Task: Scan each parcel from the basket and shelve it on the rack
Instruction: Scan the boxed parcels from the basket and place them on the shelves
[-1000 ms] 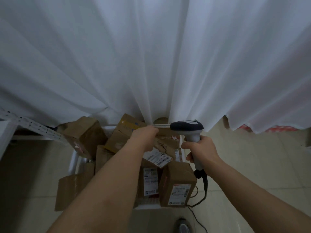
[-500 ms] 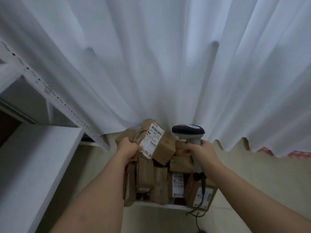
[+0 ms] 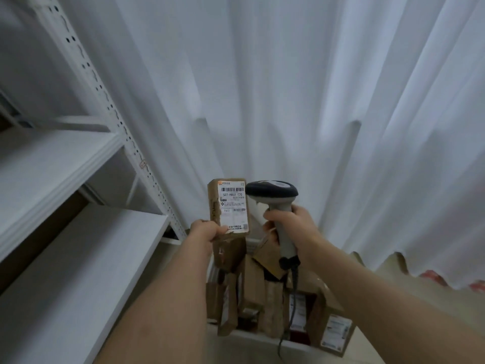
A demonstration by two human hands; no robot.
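My left hand point(image 3: 203, 232) grips the lower end of a small brown cardboard parcel point(image 3: 228, 204) and holds it upright, its white barcode label facing me. My right hand point(image 3: 291, 227) grips the handle of a grey barcode scanner point(image 3: 273, 195), whose dark head sits just right of the parcel's top. Below both hands stands the white basket point(image 3: 265, 337), packed with several brown parcels point(image 3: 252, 290). The white rack point(image 3: 86, 164) rises at the left.
The rack's two white shelves point(image 3: 78, 271) show bare boards, with a perforated upright post point(image 3: 123, 132) at their right end. A white curtain point(image 3: 301, 101) hangs behind everything. The scanner's cable point(image 3: 291, 311) drops across the basket. Beige floor lies at the lower right.
My left hand lifted the parcel out of the basket and turned it upright with the label toward me. The scanner stayed beside it. My view swung up and left, showing more of the rack.
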